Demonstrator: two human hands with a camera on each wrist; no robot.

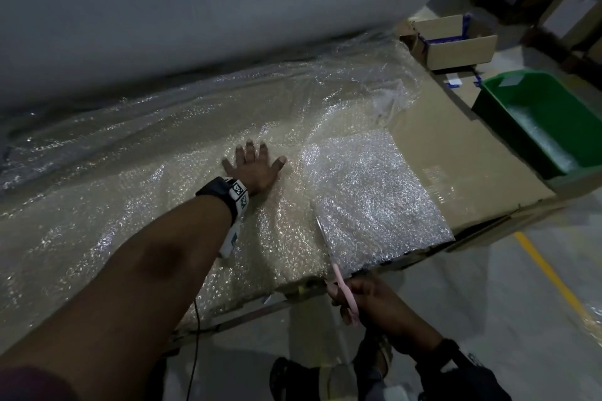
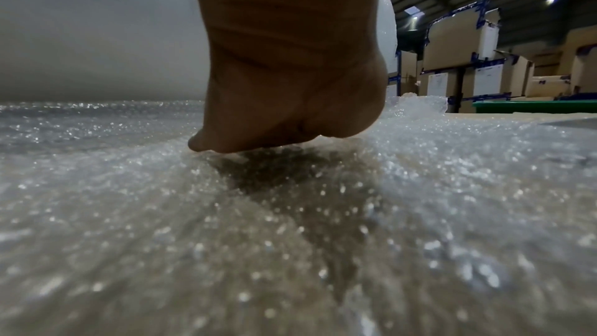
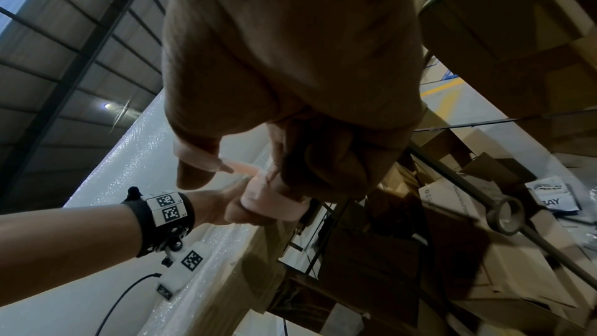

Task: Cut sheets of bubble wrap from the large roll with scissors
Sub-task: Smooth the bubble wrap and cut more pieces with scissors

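A huge white bubble wrap roll (image 1: 195, 10) lies across the back of the table. Its unrolled sheet (image 1: 146, 205) covers the cardboard-topped table. My left hand (image 1: 255, 163) presses flat on the sheet with fingers spread; the left wrist view shows the palm heel (image 2: 284, 101) on the bubbles. My right hand (image 1: 361, 298) grips pink-handled scissors (image 1: 338, 277) at the table's front edge, thumb and fingers through the pink loops (image 3: 274, 203). The blades (image 1: 321, 231) point away from me into the sheet. To their right lies a stack of cut sheets (image 1: 374, 198).
A green plastic bin (image 1: 547, 127) stands at the right of the table, an open cardboard box (image 1: 456, 42) behind it. Bare cardboard (image 1: 456, 153) shows between the sheets and the bin. Stacked cartons (image 2: 468, 60) fill the background. A yellow floor line (image 1: 550, 273) runs at the right.
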